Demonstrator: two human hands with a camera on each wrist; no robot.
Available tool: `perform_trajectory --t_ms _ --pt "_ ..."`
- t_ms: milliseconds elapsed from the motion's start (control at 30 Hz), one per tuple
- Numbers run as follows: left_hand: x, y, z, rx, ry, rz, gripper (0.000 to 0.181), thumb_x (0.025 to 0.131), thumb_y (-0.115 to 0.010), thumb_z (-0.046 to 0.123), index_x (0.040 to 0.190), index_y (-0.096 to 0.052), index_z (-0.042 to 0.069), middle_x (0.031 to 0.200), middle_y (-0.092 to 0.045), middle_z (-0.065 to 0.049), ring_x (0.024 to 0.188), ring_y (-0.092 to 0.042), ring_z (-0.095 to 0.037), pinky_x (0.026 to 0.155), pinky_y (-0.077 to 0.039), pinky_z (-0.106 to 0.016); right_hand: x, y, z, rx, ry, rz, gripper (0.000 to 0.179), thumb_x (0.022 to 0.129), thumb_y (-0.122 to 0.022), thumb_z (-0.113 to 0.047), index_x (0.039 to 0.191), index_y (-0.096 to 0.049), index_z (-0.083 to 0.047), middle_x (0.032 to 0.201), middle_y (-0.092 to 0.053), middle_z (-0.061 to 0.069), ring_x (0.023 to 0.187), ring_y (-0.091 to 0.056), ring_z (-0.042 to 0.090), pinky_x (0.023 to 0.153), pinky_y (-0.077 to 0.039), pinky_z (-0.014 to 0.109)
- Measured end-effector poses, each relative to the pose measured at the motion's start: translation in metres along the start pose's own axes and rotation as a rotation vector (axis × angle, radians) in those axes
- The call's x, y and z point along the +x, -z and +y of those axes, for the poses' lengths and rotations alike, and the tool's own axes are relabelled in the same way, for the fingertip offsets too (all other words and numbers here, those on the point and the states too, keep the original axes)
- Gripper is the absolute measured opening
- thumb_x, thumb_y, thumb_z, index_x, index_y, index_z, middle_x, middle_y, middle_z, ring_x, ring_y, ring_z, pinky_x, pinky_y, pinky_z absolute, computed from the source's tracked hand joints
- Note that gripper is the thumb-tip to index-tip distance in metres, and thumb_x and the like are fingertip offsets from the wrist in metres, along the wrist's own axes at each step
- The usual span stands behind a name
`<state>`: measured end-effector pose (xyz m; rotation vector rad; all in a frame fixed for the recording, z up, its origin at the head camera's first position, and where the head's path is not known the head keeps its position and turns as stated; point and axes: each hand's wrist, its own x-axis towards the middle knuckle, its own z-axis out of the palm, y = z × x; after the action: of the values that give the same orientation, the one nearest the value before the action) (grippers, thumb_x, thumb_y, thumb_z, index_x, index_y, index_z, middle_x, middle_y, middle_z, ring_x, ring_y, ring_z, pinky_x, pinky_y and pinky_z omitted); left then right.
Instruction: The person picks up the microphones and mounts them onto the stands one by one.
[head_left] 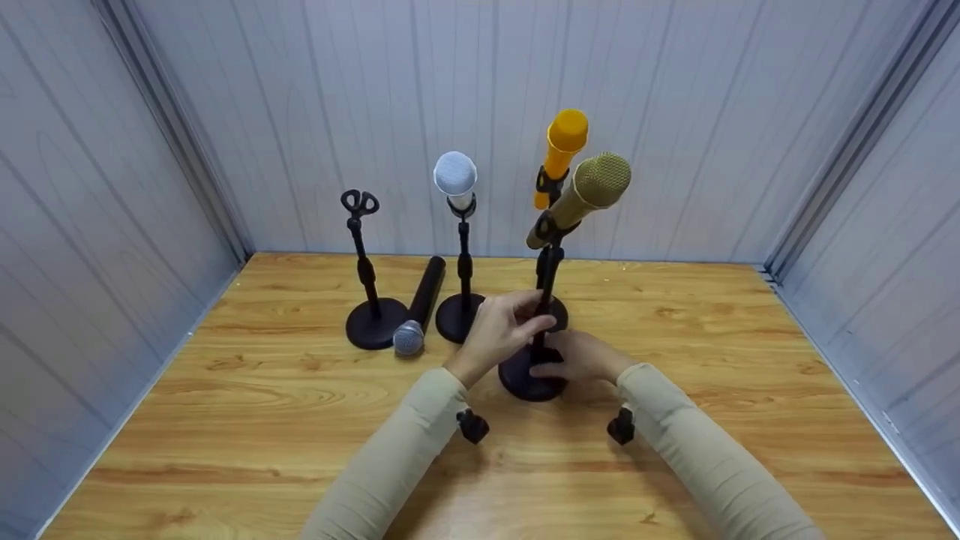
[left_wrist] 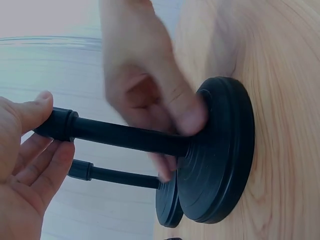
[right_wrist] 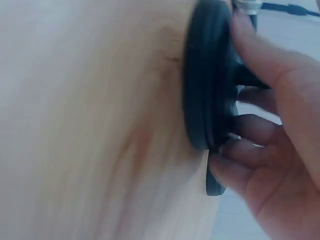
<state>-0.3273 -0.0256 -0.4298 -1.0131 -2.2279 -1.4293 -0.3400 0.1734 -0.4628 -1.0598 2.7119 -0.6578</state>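
A gold microphone (head_left: 601, 181) sits tilted in the clip of the nearest black microphone stand (head_left: 550, 277). My left hand (head_left: 496, 334) grips this stand by its pole, thumb and fingers around the collar (left_wrist: 59, 124) in the left wrist view. Low down, my right hand (head_left: 589, 356) holds the stand at its round base (right_wrist: 202, 85), the thumb near one edge and curled fingers near the other. The right hand is blurred in the left wrist view. The base stands on the table. Right behind is another stand with an orange microphone (head_left: 568, 133), partly hidden.
Left of my hands, a white microphone (head_left: 455, 176) is held upright in its stand (head_left: 465, 262). A black microphone (head_left: 426, 296) with a silver head lies beside a stand with an unfilled clip (head_left: 365, 274). Pale panel walls (head_left: 375, 112) enclose the wooden table (head_left: 262, 420).
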Motion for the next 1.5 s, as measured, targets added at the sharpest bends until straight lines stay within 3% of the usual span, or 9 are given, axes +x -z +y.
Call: perform_trajectory --t_ms 133,267,400,600,1000,1133,1267,1367,1500 --pt "0.0002 0.0006 -0.0016 -0.019 0.006 -0.023 0.023 0.096 -0.072 0.022 0.117 -0.073 0.012 0.099 -0.074 0.002 0.088 -0.069 -0.004 0.077 -0.056 -0.023 0.0044 0.0013 0.0056 0.017 0.06 0.052 0.021 0.097 -0.071 -0.033 0.09 -0.069 -0.013 0.086 -0.069 -0.006 0.08 -0.065 0.011 0.076 -0.053 0.036" --pt "0.0005 0.0023 -0.0019 -0.024 0.011 -0.055 0.027 0.098 -0.07 0.023 0.122 -0.071 0.011 0.102 -0.074 0.002 0.089 -0.069 -0.004 0.078 -0.056 -0.023 0.0035 -0.0019 0.0086 -0.002 0.062 0.058 0.016 0.097 -0.071 -0.03 0.1 -0.072 -0.014 0.097 -0.072 -0.003 0.09 -0.068 0.015 0.082 -0.054 0.039" --pt "0.0006 0.0031 -0.0006 -0.041 0.025 -0.071 0.034 0.098 -0.07 0.017 0.129 -0.068 0.006 0.104 -0.074 -0.005 0.091 -0.07 -0.007 0.078 -0.056 -0.024 0.0014 -0.0038 0.0062 -0.029 0.063 0.082 0.019 0.098 -0.07 -0.029 0.104 -0.073 -0.012 0.102 -0.073 0.001 0.093 -0.069 0.019 0.082 -0.055 0.041" --pt "0.0012 0.0017 0.0016 -0.018 0.017 -0.031 0.03 0.095 -0.074 0.013 0.124 -0.071 0.008 0.103 -0.075 -0.007 0.091 -0.069 -0.006 0.079 -0.056 -0.022 0.0026 -0.0037 0.0038 -0.082 0.092 0.083 0.017 0.098 -0.069 -0.027 0.099 -0.071 -0.01 0.096 -0.072 0.002 0.089 -0.068 0.019 0.078 -0.054 0.04" --pt "0.002 -0.0032 0.0042 0.121 0.006 0.046 0.028 0.092 -0.077 0.029 0.113 -0.074 0.01 0.096 -0.073 0.001 0.08 -0.067 -0.004 0.071 -0.055 -0.022 0.0018 -0.0066 0.0062 -0.139 0.113 0.103 0.02 0.1 -0.068 -0.028 0.094 -0.067 -0.009 0.086 -0.068 0.0 0.083 -0.066 0.018 0.073 -0.054 0.038" --pt "0.0035 -0.0039 0.0063 0.123 0.01 0.03 0.027 0.092 -0.078 0.028 0.112 -0.072 0.009 0.098 -0.072 0.0 0.081 -0.067 -0.007 0.071 -0.056 -0.025 0.0008 -0.0061 0.0073 -0.13 0.116 0.119 0.02 0.099 -0.069 -0.027 0.092 -0.067 -0.009 0.086 -0.068 0.0 0.083 -0.066 0.018 0.074 -0.054 0.039" --pt "0.0034 -0.0026 0.0063 0.076 0.013 -0.036 0.025 0.098 -0.071 0.025 0.117 -0.068 0.008 0.103 -0.068 -0.003 0.088 -0.065 -0.01 0.078 -0.057 -0.033 0.0022 -0.0065 0.0081 -0.117 0.109 0.128 0.02 0.098 -0.071 -0.027 0.089 -0.066 -0.01 0.083 -0.067 -0.002 0.079 -0.064 0.015 0.072 -0.053 0.038" --pt "0.002 -0.0005 0.0046 -0.008 0.025 -0.096 0.025 0.102 -0.064 0.017 0.125 -0.064 0.007 0.11 -0.067 -0.003 0.097 -0.065 -0.014 0.085 -0.056 -0.036 0.0038 -0.008 0.0085 -0.115 0.12 0.119 0.02 0.098 -0.07 -0.028 0.09 -0.065 -0.01 0.085 -0.067 -0.001 0.078 -0.064 0.015 0.071 -0.053 0.037" --pt "0.0002 0.0 0.0024 -0.119 0.05 -0.144 0.028 0.105 -0.057 0.012 0.133 -0.06 0.008 0.119 -0.067 -0.002 0.106 -0.066 -0.017 0.089 -0.053 -0.03 0.0027 -0.0084 0.0086 -0.108 0.122 0.116 0.018 0.099 -0.069 -0.027 0.094 -0.066 -0.01 0.089 -0.068 0.0 0.08 -0.065 0.015 0.072 -0.054 0.037"
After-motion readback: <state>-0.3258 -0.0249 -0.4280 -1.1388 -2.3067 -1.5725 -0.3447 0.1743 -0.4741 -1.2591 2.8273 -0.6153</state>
